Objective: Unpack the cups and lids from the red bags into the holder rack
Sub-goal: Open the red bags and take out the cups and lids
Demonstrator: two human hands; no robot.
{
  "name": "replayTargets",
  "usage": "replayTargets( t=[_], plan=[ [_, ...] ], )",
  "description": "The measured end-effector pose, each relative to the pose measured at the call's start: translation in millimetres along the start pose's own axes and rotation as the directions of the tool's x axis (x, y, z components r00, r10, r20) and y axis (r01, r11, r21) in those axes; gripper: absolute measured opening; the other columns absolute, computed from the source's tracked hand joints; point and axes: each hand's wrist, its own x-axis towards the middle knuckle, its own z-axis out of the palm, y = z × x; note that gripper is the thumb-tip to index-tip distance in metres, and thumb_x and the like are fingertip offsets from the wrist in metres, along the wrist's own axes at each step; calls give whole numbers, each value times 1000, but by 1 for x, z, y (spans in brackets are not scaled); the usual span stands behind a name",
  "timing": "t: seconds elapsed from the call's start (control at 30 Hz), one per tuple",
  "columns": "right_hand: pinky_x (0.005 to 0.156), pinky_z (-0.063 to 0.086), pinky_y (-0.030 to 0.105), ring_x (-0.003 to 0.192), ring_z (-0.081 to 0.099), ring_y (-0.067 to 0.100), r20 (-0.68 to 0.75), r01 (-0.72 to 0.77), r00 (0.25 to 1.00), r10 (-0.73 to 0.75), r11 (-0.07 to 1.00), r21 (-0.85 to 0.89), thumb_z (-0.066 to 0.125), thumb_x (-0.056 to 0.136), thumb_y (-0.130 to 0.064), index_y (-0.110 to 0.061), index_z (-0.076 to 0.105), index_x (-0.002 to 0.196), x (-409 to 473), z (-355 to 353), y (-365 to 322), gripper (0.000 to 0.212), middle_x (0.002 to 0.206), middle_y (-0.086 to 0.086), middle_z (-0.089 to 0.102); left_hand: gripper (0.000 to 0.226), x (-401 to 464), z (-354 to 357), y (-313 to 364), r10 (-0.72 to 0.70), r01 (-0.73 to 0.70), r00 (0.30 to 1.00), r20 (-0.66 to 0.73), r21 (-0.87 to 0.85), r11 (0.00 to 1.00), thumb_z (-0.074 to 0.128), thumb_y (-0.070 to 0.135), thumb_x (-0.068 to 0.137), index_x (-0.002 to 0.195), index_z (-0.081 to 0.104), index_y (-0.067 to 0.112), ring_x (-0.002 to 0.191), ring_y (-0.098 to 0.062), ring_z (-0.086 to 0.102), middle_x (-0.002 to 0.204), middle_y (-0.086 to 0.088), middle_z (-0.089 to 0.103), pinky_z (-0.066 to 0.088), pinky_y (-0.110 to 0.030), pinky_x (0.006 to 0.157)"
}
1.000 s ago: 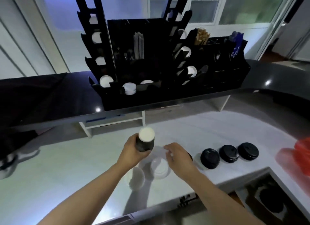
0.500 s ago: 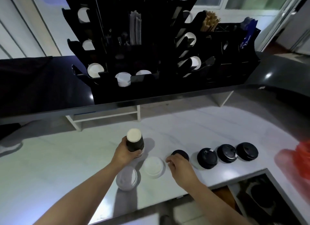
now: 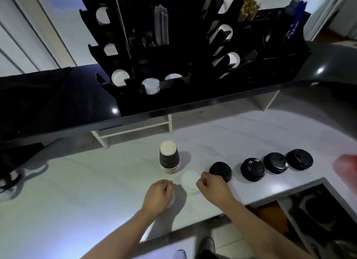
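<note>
White counter (image 3: pixel 77 191) lay below a black shelf (image 3: pixel 48 104) carrying the black holder rack (image 3: pixel 193 69), whose slots showed white cup rims. A stack of black paper cups (image 3: pixel 169 158) stood inverted on the counter. The left hand (image 3: pixel 157 196) curled over a white lid (image 3: pixel 172 198), mostly hidden beneath it. The right hand (image 3: pixel 211 186), fingers curled, touched a second stack of white lids (image 3: pixel 190 182); whether it gripped them could not be told. Four black lids (image 3: pixel 252 170) lay in a row to the right, a blurred red bag (image 3: pixel 346 168) beyond.

Single head view, forward-down over the counter (image 3: pixel 96 181), close.
</note>
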Motion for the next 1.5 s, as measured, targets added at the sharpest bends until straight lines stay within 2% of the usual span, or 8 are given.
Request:
replayTargets(
  t=[0.23,0.43,0.63,0.73,0.87,0.97,1.2,1.5],
  plan=[
    [51,28,32,59,41,18,-80,-208,973,214,975,77,49,90,-29,-16,36,68,-55,-16,29,29,59,1,43,34,2,45,50,192,-199,920,341,-15,980,48,20,96,66,59,8,67,-21,57,69,-6,63,47,-37,67],
    [52,31,34,55,42,14,-225,-359,891,395,915,184,51,92,-30,-10,47,74,-130,-54,95,27,64,7,51,39,-15,98,128,297,-345,826,480,14,938,51,25,87,54,33,15,51,-9,34,52,1,37,29,-34,55],
    [57,35,21,68,48,7,-395,-447,763,512,859,250,58,86,-27,-22,49,77,-227,-91,177,14,77,-5,49,52,-57,167,218,452,-522,682,574,-51,851,47,31,102,52,32,22,51,-10,44,49,5,42,34,-34,57],
    [63,41,31,70,48,8,-435,-474,699,568,823,312,57,82,-23,-26,46,74,-286,-110,219,14,79,-8,49,42,-91,214,262,491,-575,586,644,-96,813,49,30,102,61,42,25,58,-7,47,59,8,47,39,-33,61],
    [64,37,24,73,47,8,-496,-471,635,593,805,360,58,82,-16,-33,42,70,-376,-137,276,26,81,-10,46,30,-147,279,324,590,-677,474,654,-157,719,53,28,100,73,59,15,70,-10,55,74,2,58,43,-30,66],
    [59,29,19,71,45,11,-514,-504,579,633,773,385,58,82,-11,-30,42,69,-442,-155,319,28,79,-8,45,29,-192,327,367,640,-703,420,644,-215,678,52,32,97,69,57,27,68,-9,57,73,9,60,41,-24,62],
    [63,40,33,73,52,17,-529,-552,396,750,655,515,57,77,-5,-12,57,76,-557,-179,401,7,78,2,57,23,-270,407,451,645,-745,293,706,-254,617,47,40,93,79,59,27,76,-6,57,78,9,59,45,-24,67],
    [54,37,32,59,49,12,-533,-527,216,818,557,642,58,85,-33,-19,45,69,-585,-234,473,25,62,-1,54,15,-286,466,548,725,-822,188,663,-298,486,52,29,94,99,66,32,90,5,53,92,23,58,41,-11,71]
  ],
)
